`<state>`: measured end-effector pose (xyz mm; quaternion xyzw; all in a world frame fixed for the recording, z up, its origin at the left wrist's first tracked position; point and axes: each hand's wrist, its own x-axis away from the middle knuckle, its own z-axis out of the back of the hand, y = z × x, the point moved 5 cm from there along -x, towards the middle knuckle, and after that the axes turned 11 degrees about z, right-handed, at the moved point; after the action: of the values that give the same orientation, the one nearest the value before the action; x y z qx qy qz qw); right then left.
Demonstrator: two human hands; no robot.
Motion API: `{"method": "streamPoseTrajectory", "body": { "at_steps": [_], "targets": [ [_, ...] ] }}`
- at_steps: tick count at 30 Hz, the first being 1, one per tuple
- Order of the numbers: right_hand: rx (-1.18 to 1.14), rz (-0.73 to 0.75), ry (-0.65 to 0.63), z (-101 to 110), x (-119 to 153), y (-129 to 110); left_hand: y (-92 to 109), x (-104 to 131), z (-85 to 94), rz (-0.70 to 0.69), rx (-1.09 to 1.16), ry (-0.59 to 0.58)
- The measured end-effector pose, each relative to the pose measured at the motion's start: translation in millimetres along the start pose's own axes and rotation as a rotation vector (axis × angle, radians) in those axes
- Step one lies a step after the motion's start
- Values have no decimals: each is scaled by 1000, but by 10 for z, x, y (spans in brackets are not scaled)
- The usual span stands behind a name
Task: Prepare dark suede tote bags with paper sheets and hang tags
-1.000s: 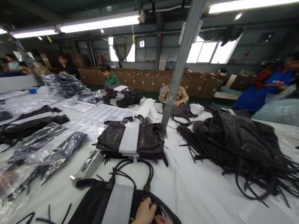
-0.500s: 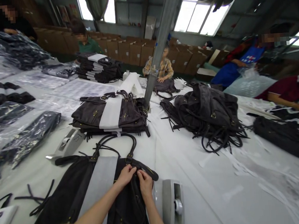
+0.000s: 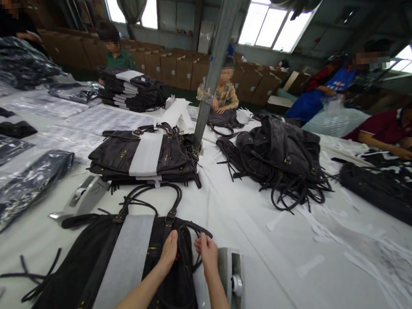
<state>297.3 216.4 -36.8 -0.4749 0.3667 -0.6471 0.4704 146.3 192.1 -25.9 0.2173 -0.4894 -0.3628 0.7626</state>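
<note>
A dark handbag point(image 3: 103, 256) lies on the white table in front of me, with a pale paper band point(image 3: 125, 259) around it and its two handles flopped toward the far side. My left hand point(image 3: 169, 250) is closed on the bag's right part, the thumb on top and the fingers partly hidden by dark material. Beside the bag's right edge, my right hand point(image 3: 207, 252) is pinched on a thin dark strap point(image 3: 197, 265) that hangs from that side. A grey tape dispenser point(image 3: 234, 277) stands just right of my right forearm.
Beyond the bag lie a stack of banded handbags point(image 3: 146, 158) and a second tape dispenser point(image 3: 85, 196). A loose heap of handbags point(image 3: 280, 154) sits to the right. A metal post point(image 3: 217, 64) rises from the table. Several co-workers are around it, and plastic-wrapped bags point(image 3: 35, 185) lie left.
My hands have moved apart: the right one went right, away from the bag's top, with the thin strap. My left hand slid slightly left and down. The whole view shifted a little.
</note>
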Motion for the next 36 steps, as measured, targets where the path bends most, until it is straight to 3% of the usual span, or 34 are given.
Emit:
{"method": "streamPoseTrajectory", "body": {
  "at_steps": [4,9,12,14,16,18,21,23,25,26,28,31,34,36],
  "targets": [
    [53,88,-82,-116,131,-82,-10,59,20,4,26,63],
    [271,197,-155,-444,-22,-268,86,192,-156,0,-77,115],
    [429,221,-153,-480,-88,-363,172,221,-214,-10,-134,119],
    [527,251,-159,-470,-84,-461,229,226,-132,-62,-134,94],
    [629,287,-146,-436,-58,-590,252,247,112,-129,-118,84],
    [719,313,-121,-384,-26,-722,200,307,542,-182,-94,129],
    [841,396,-45,-334,25,-929,-100,461,1462,-208,-44,302],
    [851,499,9,-412,80,-1091,-446,575,2162,-190,-39,538],
    [761,553,-34,-659,146,-1242,-865,632,2760,-52,-143,774],
    [695,542,-102,-852,179,-1307,-1073,606,2963,49,-178,785],
    [599,501,-263,-1339,255,-1446,-1393,488,3160,194,-184,644],
    [547,501,-451,-2147,384,-1693,-1457,341,3074,148,-169,416],
    [566,514,-550,-2836,473,-1870,-1231,347,2806,47,-370,387],
    [630,513,-565,-3161,488,-1898,-1118,387,2621,55,-497,357]
  ]
}}
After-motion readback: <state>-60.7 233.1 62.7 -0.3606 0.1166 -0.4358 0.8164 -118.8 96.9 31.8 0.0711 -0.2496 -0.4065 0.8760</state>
